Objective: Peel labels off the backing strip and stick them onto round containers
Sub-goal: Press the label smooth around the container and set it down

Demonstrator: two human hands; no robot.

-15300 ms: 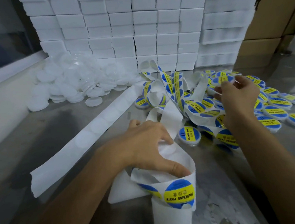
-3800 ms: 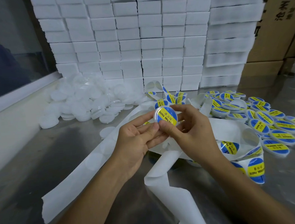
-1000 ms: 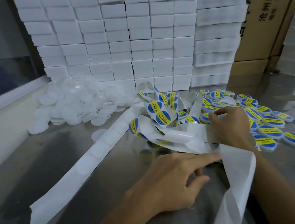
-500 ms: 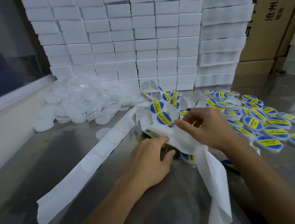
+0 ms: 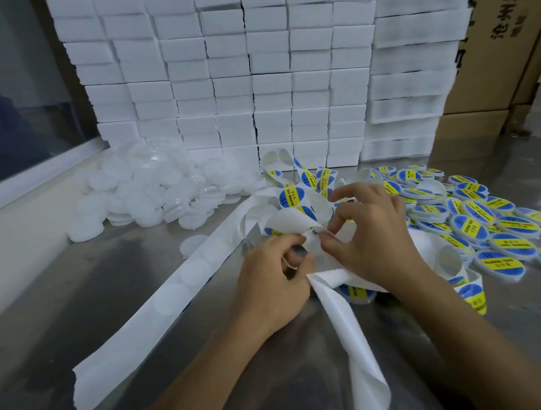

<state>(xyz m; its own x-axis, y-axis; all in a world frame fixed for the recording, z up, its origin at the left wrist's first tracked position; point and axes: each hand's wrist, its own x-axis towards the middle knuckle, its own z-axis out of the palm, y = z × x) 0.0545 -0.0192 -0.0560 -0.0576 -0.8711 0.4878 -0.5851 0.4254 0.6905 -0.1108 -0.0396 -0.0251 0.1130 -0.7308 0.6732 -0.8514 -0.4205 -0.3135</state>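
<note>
Labels on their white backing strip [image 5: 291, 216] are the job, and the strip loops in a tangle just beyond the grip, its stripped tail trailing left of the hands and toward the viewer. Behind everything, a wall of white foam blocks [image 5: 252, 76] stands stacked. Left of the grip lies a heap of plain white round containers [image 5: 151, 191], unlabelled; right of it spreads a pile of labelled containers [image 5: 478, 224] with blue-and-yellow tops, lids on, contents unseen. Judging by the two piles, the work looks roughly midway. The left hand [image 5: 270, 282] is curled around the strip where it folds, fingers bent on it. The right hand [image 5: 367, 239] pinches at the fold with thumb and forefinger, seemingly starting a label [image 5: 289, 198].
</note>
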